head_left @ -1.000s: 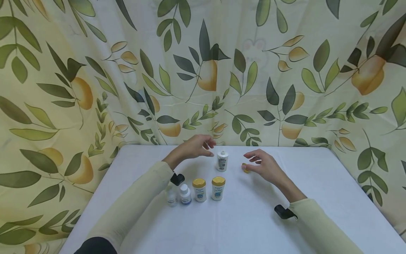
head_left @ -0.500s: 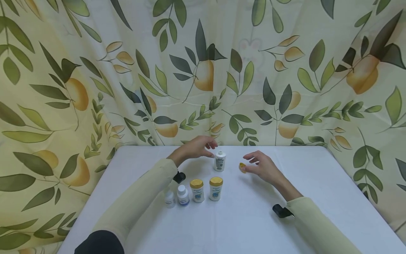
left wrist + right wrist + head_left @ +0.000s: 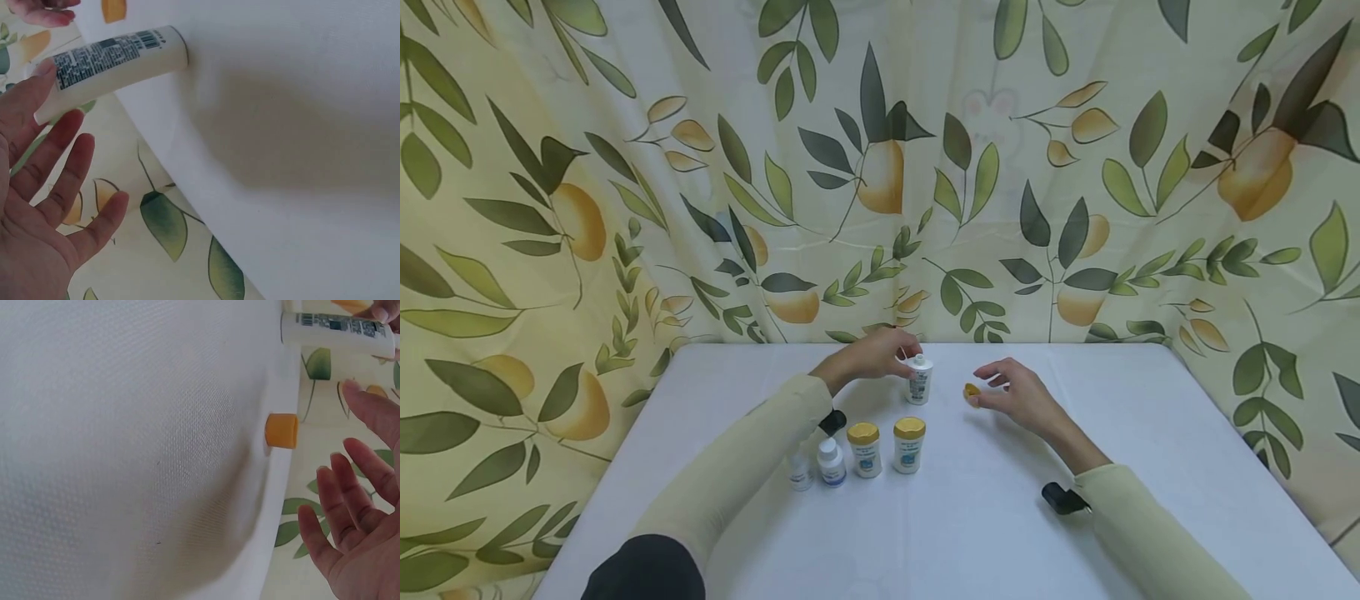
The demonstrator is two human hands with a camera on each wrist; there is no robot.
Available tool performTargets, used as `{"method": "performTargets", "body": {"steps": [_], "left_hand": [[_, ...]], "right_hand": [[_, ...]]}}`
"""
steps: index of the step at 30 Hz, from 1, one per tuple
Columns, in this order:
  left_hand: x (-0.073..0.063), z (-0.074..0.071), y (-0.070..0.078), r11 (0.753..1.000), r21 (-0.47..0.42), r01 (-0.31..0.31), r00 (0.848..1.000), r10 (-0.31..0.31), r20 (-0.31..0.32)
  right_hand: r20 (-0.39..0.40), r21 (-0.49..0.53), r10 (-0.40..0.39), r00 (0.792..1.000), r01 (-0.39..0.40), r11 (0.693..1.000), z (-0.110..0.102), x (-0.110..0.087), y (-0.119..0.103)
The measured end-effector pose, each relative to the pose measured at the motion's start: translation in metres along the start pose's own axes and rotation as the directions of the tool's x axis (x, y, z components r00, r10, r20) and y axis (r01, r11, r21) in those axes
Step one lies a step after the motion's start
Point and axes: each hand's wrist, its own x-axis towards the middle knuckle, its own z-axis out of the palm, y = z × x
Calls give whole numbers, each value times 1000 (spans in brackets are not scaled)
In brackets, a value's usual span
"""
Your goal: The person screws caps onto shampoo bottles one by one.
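Observation:
A white bottle [image 3: 919, 383] with a narrow nozzle top and a printed label stands upright toward the back of the table. My left hand [image 3: 876, 353] holds it near its top, thumb [image 3: 42, 70] over the label's upper end and index finger at the other side; the remaining fingers spread away. To the bottle's right a small orange-yellow cap [image 3: 281, 430] rests on the table, hollow end up. My right hand [image 3: 1017, 395] is just beside this cap with fingers loosely bent and nothing in them; a gap shows between fingers and cap in the right wrist view.
Nearer the front stands a row of bottles: two white ones with gold lids, a left jar [image 3: 865, 452] and a right jar [image 3: 909, 446], then a small white-capped bottle [image 3: 831, 463] and another small bottle [image 3: 800, 471] partly behind my left sleeve. A patterned curtain [image 3: 880, 250] hangs behind the white table [image 3: 970, 525].
My left hand has moved right and down to the bottle's top, thumb now on it. My right hand has stayed by the cap, which now shows more beyond the thumb.

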Motion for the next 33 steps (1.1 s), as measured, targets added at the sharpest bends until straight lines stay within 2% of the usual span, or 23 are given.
{"method": "performTargets", "body": {"steps": [9,14,17,25,33], "left_hand": [[1,-1,2,999,27,-19,1000,19,13],[-2,-3,0,999,40,3,1000,-3,6],[-3,-6,-1,999,33,15,1000,-15,-7],[-8,-13,-8,1000,9,-13,998,14,-55],[-17,-20,-8,999,-40,11,995,-15,-100]], "right_hand": [[-22,-33,-24,999,23,999,0,1,3],[-18,-45,-18,1000,17,999,2,2,4],[-10,-52,-1,1000,0,999,3,3,4],[2,-50,71,997,-71,996,7,7,4],[-13,-82,65,998,-66,994,10,10,4]]}}
